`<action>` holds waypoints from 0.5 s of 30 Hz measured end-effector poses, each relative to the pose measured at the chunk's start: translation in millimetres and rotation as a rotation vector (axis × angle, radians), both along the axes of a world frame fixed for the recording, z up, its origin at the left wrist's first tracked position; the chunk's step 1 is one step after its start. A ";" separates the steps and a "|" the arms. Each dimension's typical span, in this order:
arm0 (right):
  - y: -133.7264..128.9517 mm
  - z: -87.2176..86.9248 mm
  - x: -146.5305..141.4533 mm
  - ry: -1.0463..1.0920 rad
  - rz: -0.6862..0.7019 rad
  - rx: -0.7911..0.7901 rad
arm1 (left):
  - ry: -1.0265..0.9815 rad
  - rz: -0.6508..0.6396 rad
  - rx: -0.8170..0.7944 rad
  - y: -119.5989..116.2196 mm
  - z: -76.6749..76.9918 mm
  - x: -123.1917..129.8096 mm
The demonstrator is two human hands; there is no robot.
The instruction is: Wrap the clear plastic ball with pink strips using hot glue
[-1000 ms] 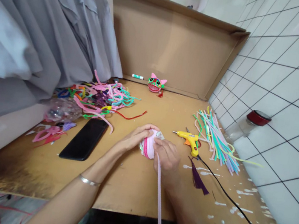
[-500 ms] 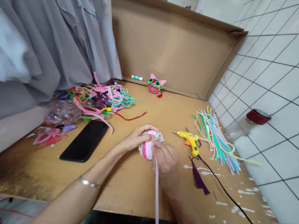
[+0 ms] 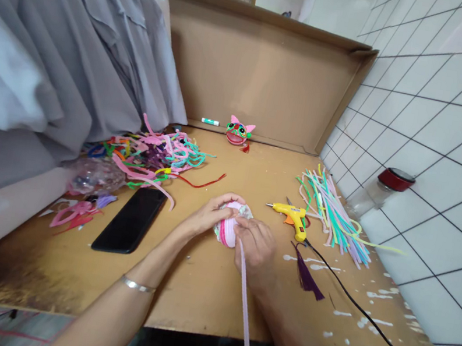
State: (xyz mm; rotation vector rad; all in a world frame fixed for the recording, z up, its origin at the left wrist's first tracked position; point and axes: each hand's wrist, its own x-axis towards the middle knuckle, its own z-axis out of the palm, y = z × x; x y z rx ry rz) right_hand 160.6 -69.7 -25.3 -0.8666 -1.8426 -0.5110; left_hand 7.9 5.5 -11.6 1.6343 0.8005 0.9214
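My left hand (image 3: 211, 214) is closed around the far left side of a small rounded craft piece (image 3: 228, 236), which is covered in rows of pale and bright pink pipe cleaner. My right hand (image 3: 254, 246) pinches a pale pink pipe cleaner (image 3: 244, 308) against the right side of that piece. The pipe cleaner's long loose end hangs down past the table's front edge. Fingers of both hands hide much of the piece. To the right lies a yellow hot glue gun (image 3: 293, 213) with its nozzle pointing left.
Pipe cleaners (image 3: 340, 221) lie bundled at the right, a tangled pile (image 3: 163, 153) at the left. A black phone (image 3: 130, 220), purple tassel (image 3: 308, 276), red-lidded jar (image 3: 382, 192), glue-gun cord (image 3: 370, 320), finished-looking animal-face ornament (image 3: 238, 131) and cardboard wall (image 3: 257, 71) surround the hands.
Hardly anything differs. The camera view has shifted slightly; both hands keep their hold on the craft piece and the pipe cleaner.
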 end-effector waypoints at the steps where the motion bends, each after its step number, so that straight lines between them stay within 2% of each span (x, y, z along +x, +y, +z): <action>1: 0.4 -0.4 0.2 -0.002 0.006 0.001 | -0.018 -0.002 0.000 0.6 -1.0 0.3; 7: 1.3 -1.0 0.0 0.017 0.007 -0.009 | -0.072 -0.007 -0.012 2.5 -3.8 0.6; 15: 1.3 -1.0 -0.7 0.039 -0.006 0.020 | -0.042 -0.023 -0.001 4.2 -7.9 -1.7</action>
